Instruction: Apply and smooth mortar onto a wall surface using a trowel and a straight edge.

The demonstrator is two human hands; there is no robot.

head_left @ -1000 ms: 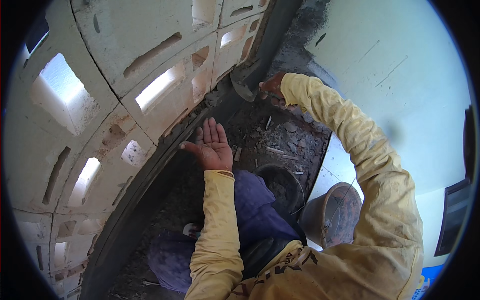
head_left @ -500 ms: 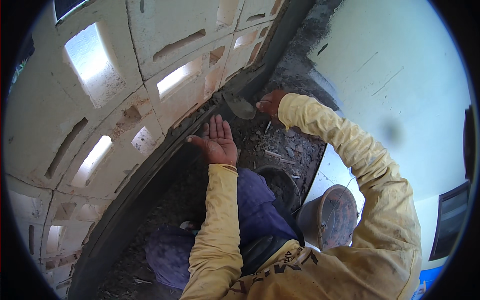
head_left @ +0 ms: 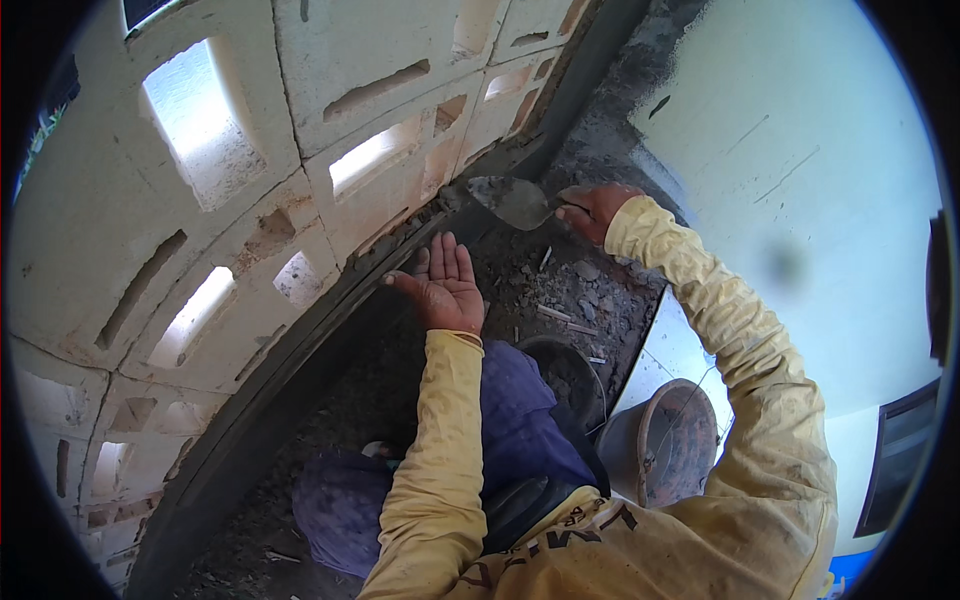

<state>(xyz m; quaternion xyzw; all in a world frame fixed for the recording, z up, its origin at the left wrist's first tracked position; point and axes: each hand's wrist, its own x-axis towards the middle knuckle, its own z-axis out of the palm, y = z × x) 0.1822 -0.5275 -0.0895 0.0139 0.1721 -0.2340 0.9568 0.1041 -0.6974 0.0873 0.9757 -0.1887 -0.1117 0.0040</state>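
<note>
My right hand grips the handle of a pointed trowel, whose grey, mortar-smeared blade points left toward the block wall. Along the foot of that wall runs a dark grey mortar ledge, with rough mortar lumps on its top edge near the blade. My left hand is open beside the ledge, palm up with fingers extended, and nothing lies in it. Pale ventilation blocks with slots and openings make up the wall above.
Rubble and broken bits cover the ground by the corner. A dark bucket of grey material stands beside my knee, and a larger worn bucket sits on white tiles. The pale plastered wall rises at right.
My right hand and the trowel have moved right, the blade turning more level and pulling away from the ledge. My left hand stays open in nearly the same place.
</note>
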